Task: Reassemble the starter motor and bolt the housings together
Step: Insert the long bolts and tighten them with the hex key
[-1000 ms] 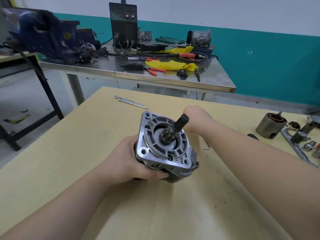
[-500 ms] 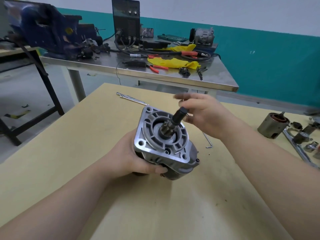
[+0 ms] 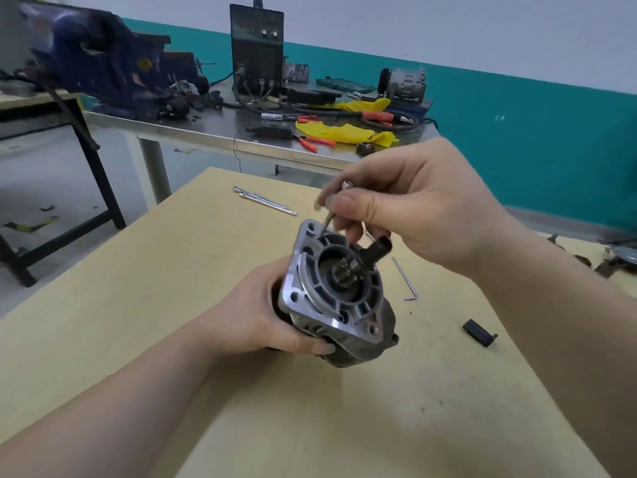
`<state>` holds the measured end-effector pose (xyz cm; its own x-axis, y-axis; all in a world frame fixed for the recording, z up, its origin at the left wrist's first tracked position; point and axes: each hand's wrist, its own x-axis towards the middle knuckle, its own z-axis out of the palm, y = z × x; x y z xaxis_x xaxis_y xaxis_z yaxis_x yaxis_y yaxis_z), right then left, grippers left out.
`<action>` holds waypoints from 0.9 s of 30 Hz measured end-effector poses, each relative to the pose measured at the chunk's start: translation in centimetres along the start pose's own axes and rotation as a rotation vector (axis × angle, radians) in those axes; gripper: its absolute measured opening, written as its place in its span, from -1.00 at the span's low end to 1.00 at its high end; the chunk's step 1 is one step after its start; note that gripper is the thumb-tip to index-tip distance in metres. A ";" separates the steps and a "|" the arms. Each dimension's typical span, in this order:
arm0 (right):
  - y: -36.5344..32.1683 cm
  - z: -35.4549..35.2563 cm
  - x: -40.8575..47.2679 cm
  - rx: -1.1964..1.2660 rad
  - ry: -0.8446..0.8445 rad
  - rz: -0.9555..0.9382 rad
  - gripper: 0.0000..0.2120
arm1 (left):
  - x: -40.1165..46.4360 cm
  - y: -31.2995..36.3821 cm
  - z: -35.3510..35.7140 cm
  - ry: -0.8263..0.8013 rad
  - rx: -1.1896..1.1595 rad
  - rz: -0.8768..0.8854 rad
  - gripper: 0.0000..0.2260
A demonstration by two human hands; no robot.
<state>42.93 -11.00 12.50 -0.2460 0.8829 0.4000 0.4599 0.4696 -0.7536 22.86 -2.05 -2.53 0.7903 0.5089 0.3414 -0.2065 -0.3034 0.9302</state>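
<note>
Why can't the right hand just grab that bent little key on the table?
Probably it can't yet: the right hand already pinches a thin bolt over the motor. Nothing covers the key, though.

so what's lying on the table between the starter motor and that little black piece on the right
In the head view, a bent hex key lies on the wooden table between the starter motor, held in the left hand, and the black piece; the rest is bare wood.

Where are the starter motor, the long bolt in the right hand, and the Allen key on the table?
starter motor [image 3: 331,298]: head view, on its silver front flange.
long bolt [image 3: 327,223]: head view, on its shank below the fingertips.
Allen key [image 3: 406,279]: head view, on its long arm.
</note>
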 end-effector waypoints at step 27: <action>-3.7 2.9 -1.9 -1.289 -0.134 0.075 -0.48 | -0.2 0.6 1.2 0.172 0.081 -0.042 -0.43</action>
<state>39.26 -14.37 13.00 -0.2327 0.9351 0.2672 0.9422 0.1487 0.3002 23.32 -3.26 -2.20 0.6855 0.6507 0.3268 -0.1229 -0.3390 0.9327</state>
